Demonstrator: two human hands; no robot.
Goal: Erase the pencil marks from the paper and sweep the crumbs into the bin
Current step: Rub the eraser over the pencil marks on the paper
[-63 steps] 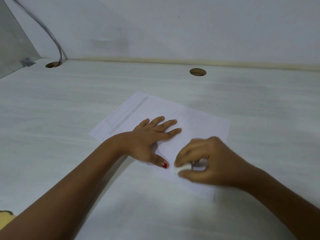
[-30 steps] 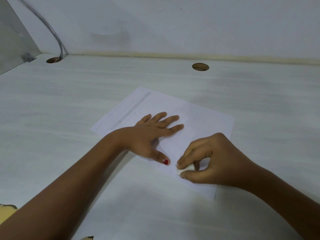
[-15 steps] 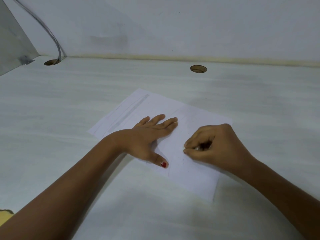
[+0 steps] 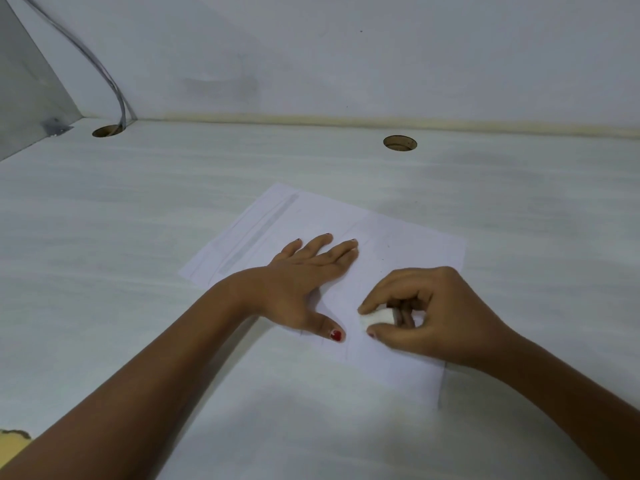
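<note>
1. Head view, the only one there is: the paper (image 4: 398, 244) lies flat on the tabletop (image 4: 138, 220), turned a bit askew, pretty much in front of the person
2. The left grip (image 4: 301, 282) is released, fingers straight and palm down on the middle of the sheet, thumb stuck out toward the near edge. Looks like it's just pinning the paper so it doesn't slide
3. The right grip (image 4: 440, 313) is grasping a small white eraser (image 4: 375, 318), pinched between thumb and index fingertip with the other fingers curled in behind. The eraser seems to be down on the paper, just right of the left thumb
4. So my read is that the rubbing-out part is in hand, not finished. Faint pencil lines (image 4: 344, 344) show near the left thumb, and there's another thin one by the near right corner
5. There's also a grey band (image 4: 263, 237) along the far left of the sheet; can't tell if it's pencil or print
6. Crumbs: a few tiny specks on the far half, too small to call, and nothing is gathered into a pile
7. No bin in view at all, so I'd say the whole sweeping half is left to do
</note>
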